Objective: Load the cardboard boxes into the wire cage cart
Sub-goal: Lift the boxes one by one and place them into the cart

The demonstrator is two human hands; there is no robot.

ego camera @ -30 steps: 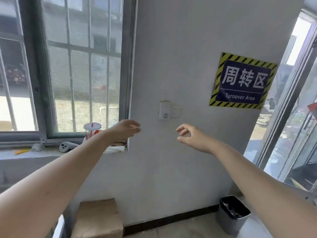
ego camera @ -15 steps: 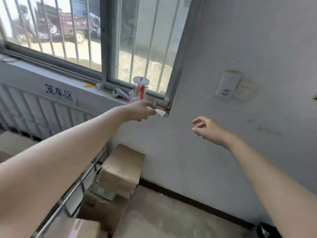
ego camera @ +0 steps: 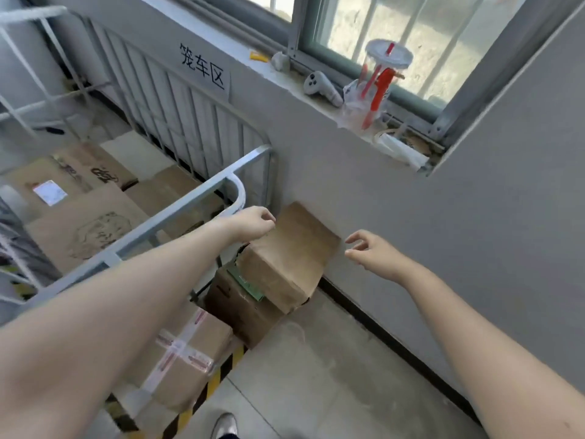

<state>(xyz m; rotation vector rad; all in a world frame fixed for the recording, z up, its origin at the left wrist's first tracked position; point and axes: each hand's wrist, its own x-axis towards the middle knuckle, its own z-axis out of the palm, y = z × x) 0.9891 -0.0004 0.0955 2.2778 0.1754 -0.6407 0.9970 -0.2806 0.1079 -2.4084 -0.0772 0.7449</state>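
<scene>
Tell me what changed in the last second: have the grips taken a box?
Not yet. Both grips came down from wall height to the top cardboard box beside the wire cage cart: the left grip is at its upper left edge, the right grip just off its right edge, neither holding anything. The view swung left and down. The cup and controller sit unmoved on the sill.

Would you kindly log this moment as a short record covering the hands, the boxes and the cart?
Left hand: loosely curled, empty, over top box near its left edge; contact unclear
Right hand: open, empty, right of that box, apart
Top box: askew on lower box, by wall, outside cart
Taped box: on floor, nearer
Wire cage cart: holds cardboard boxes
</scene>
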